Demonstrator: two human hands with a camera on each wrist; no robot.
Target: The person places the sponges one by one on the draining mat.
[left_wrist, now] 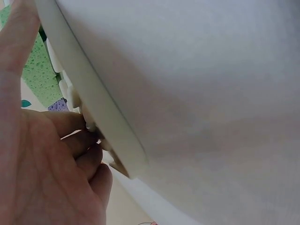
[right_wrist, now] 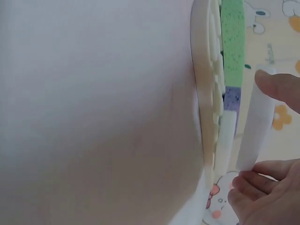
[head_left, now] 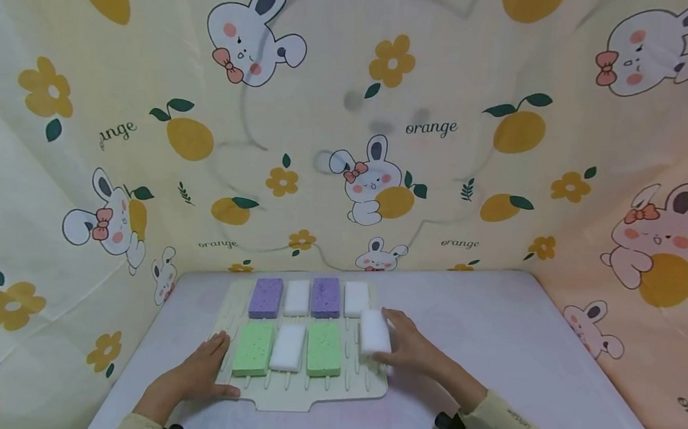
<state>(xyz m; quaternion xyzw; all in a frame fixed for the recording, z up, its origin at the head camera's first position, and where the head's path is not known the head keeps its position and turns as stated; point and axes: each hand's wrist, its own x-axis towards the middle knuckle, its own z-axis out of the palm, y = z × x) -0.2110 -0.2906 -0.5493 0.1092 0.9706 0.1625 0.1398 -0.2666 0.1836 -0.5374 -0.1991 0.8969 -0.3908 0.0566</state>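
Observation:
My right hand (head_left: 412,345) pinches a white sponge block (head_left: 375,332) by its ends, thumb at one and fingers at the other. In the right wrist view the held white sponge (right_wrist: 257,124) is raised above the cream ridged board (right_wrist: 203,84). My left hand (head_left: 198,370) rests at the board's (head_left: 282,402) front left corner, and in the left wrist view its fingers (left_wrist: 77,140) touch the ridges by the edge. On the board's near row lie a green sponge (head_left: 253,349), a white sponge (head_left: 287,347) and another green sponge (head_left: 324,349).
The board's far row holds a purple sponge (head_left: 265,298), a white sponge (head_left: 296,298), another purple sponge (head_left: 326,298) and another white sponge (head_left: 356,300). Below is a white table (head_left: 471,310). A printed curtain (head_left: 330,103) surrounds the table's back and sides.

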